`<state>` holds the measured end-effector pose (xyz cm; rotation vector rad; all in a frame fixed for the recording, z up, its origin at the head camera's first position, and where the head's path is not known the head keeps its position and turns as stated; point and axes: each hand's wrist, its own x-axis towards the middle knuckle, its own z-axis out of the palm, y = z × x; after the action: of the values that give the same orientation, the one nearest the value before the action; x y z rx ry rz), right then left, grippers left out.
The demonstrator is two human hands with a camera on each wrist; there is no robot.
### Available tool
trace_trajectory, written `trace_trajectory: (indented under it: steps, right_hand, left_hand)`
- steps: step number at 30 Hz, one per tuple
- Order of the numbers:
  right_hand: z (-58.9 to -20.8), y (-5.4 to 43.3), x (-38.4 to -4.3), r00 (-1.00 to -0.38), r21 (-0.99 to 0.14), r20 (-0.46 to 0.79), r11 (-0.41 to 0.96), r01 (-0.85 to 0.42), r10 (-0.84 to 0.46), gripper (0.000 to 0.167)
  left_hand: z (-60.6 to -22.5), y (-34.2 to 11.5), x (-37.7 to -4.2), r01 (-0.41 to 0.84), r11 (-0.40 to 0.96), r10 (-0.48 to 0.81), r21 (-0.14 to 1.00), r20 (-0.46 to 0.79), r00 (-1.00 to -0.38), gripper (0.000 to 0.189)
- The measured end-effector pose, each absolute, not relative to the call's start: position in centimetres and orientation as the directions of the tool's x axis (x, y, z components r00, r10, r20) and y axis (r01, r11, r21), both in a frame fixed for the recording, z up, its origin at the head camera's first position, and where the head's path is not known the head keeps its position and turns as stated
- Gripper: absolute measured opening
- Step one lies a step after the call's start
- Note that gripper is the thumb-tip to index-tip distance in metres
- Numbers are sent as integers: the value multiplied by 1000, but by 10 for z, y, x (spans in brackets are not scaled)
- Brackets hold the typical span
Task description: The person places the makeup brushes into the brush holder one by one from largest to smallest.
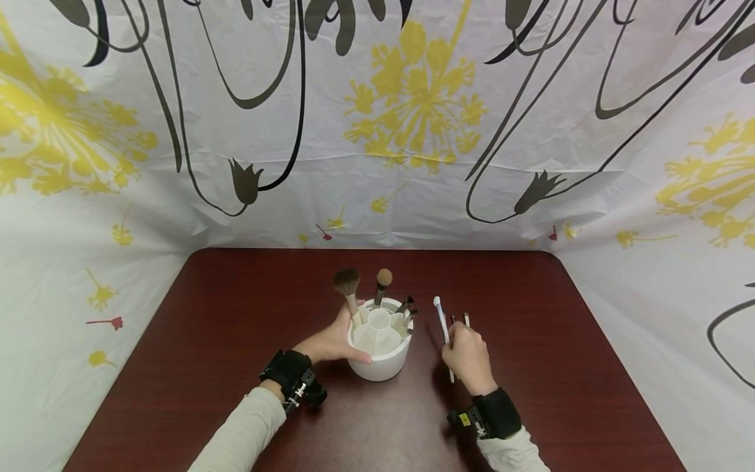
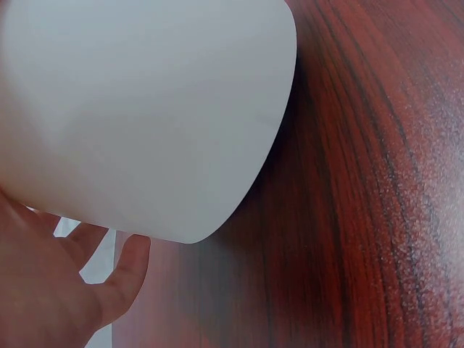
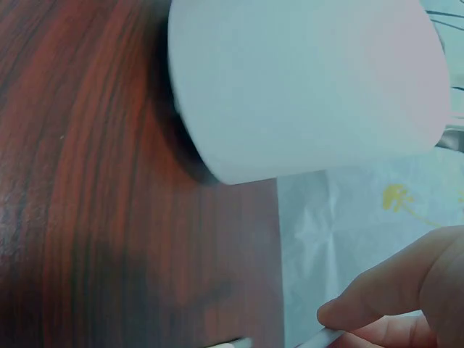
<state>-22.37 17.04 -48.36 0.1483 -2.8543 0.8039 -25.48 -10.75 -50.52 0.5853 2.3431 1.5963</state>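
A round white brush holder (image 1: 380, 367) with divided compartments stands on the table. Several makeup brushes are in it, among them a large fluffy brush (image 1: 347, 283) and a round-headed brush (image 1: 384, 278). My left hand (image 1: 342, 337) grips the holder's left side, thumb in front and fingers behind. To the right of the holder, my right hand (image 1: 466, 354) pinches a slim white handle (image 3: 320, 338); its kind is hidden. A long pale stick (image 1: 442, 320) with a small white head shows beside that hand, and a light-tipped brush (image 1: 466, 319) shows beyond it.
The dark red wooden table (image 1: 265, 288) has rounded far corners. A white cloth (image 1: 383, 196) with yellow and grey plant prints hangs behind it and along both sides. Each wrist wears a black camera strap.
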Motion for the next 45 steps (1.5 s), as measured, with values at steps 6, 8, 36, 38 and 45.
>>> trace_trajectory:
  steps: [6, 8, 36, 38, 45]
  right_hand:
    - [-479, 168, -223, -980, -517, 195, 845, -139, -41, 15]
    - [-477, 167, -223, -978, -517, 206, 844, -142, -38, 13]
    - [-444, 154, -211, -947, -608, 319, 756, -241, -45, 12]
    - [-442, 154, -211, -941, -609, 336, 751, -256, -49, 12]
    - [-433, 151, -208, -913, -609, 401, 725, -322, -68, 12]
  left_hand:
    - [-506, -108, -255, 182, 315, 454, 932, 20, -891, 118]
    - [-506, -108, -255, 185, 316, 457, 931, 22, -889, 116]
    - [-508, -108, -256, 169, 310, 461, 935, 8, -888, 119]
    - [-507, -107, -256, 168, 310, 461, 936, 7, -887, 119]
    - [-506, -107, -255, 172, 316, 454, 933, 11, -891, 116]
